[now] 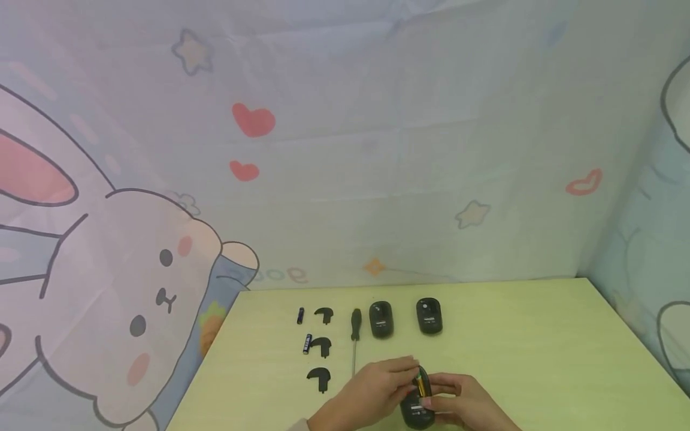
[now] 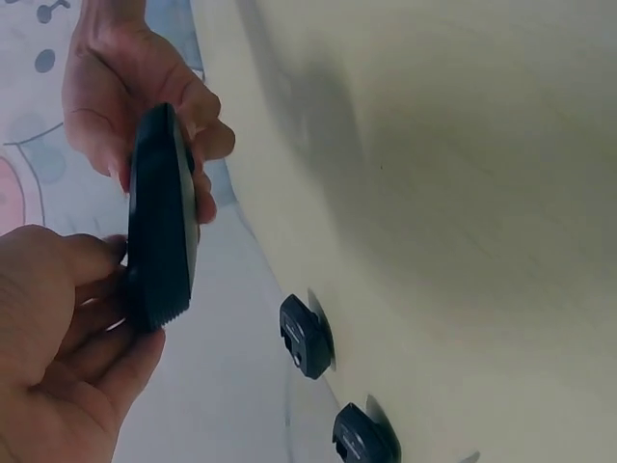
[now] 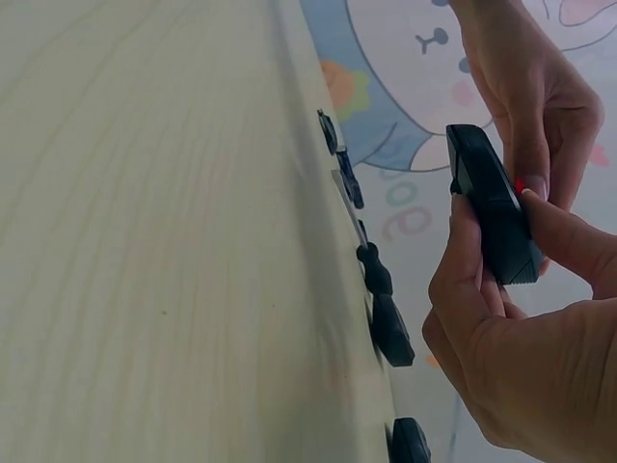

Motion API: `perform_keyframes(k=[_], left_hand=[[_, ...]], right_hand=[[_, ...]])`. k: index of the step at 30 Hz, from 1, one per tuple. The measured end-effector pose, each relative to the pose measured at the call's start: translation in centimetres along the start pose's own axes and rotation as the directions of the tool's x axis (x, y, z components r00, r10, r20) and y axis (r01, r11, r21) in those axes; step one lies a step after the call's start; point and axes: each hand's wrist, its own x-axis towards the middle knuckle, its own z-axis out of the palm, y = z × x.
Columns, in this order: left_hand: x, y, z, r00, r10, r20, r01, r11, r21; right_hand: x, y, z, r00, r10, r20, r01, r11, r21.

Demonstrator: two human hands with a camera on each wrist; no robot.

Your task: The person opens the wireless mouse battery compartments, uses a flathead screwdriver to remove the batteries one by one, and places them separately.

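Note:
Over the table's front edge, a black computer mouse point(image 1: 414, 416) is held bottom up between both hands, its battery slot uncovered. Inside the slot shows a yellow-green battery point(image 1: 421, 386). The right hand point(image 1: 469, 404) grips the mouse along its side, thumb on the bottom face. From the other side the left hand point(image 1: 374, 386) holds the slot end, with fingers curled over it and the thumb close to the battery. In the left wrist view the mouse point(image 2: 159, 222) appears edge-on. A small red glow point(image 3: 519, 185) shows beside the thumbs in the right wrist view.
Two more black mice point(image 1: 381, 320) lie bottom up farther back on the pale wooden table point(image 1: 528, 335). Left of them are a screwdriver point(image 1: 356, 326), three black covers point(image 1: 321, 346) in a column and two dark batteries point(image 1: 307, 344). A printed cloth point(image 1: 345, 227) hangs behind.

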Motion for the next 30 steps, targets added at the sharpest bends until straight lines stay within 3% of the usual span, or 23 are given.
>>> perform_keyframes(k=[4,7,10,16,19,24,26,30], left_hand=[[0.0,0.7,0.6,0.992,-0.123,-0.005,0.122,0.986,-0.118],[0.0,1.1,1.0,0.962,-0.271,0.026,0.268,0.923,-0.275],[0.0,1.2,1.4,0.925,-0.378,0.034,0.362,0.853,-0.375],[0.0,1.0,1.7,0.878,-0.478,0.029,0.427,0.753,-0.500],[0.1,0.5,1.8,0.859,-0.508,0.068,0.451,0.685,-0.572],[0.1,-0.4,2.1,0.847,-0.512,0.143,0.464,0.579,-0.670],[0.0,-0.6,2.3,0.849,-0.506,0.151,0.457,0.561,-0.690],[-0.1,-0.5,2.5,0.850,-0.509,0.134,0.443,0.555,-0.704]], right_hand=[[0.2,0.4,0.0,1.000,-0.001,-0.007,0.000,1.000,-0.002],[0.2,0.7,0.1,1.000,-0.003,-0.002,0.003,1.000,0.000],[0.2,0.7,0.2,1.000,-0.008,0.001,0.008,1.000,-0.003],[0.3,0.6,0.6,1.000,-0.016,-0.007,0.016,1.000,-0.023],[0.3,0.6,0.6,1.000,-0.009,-0.007,0.009,1.000,-0.029],[0.4,0.9,0.6,1.000,-0.006,0.029,0.007,0.999,-0.040],[0.5,1.1,0.6,0.999,-0.006,0.035,0.007,0.999,-0.047],[0.5,1.2,0.5,0.999,-0.004,0.034,0.005,0.999,-0.045]])
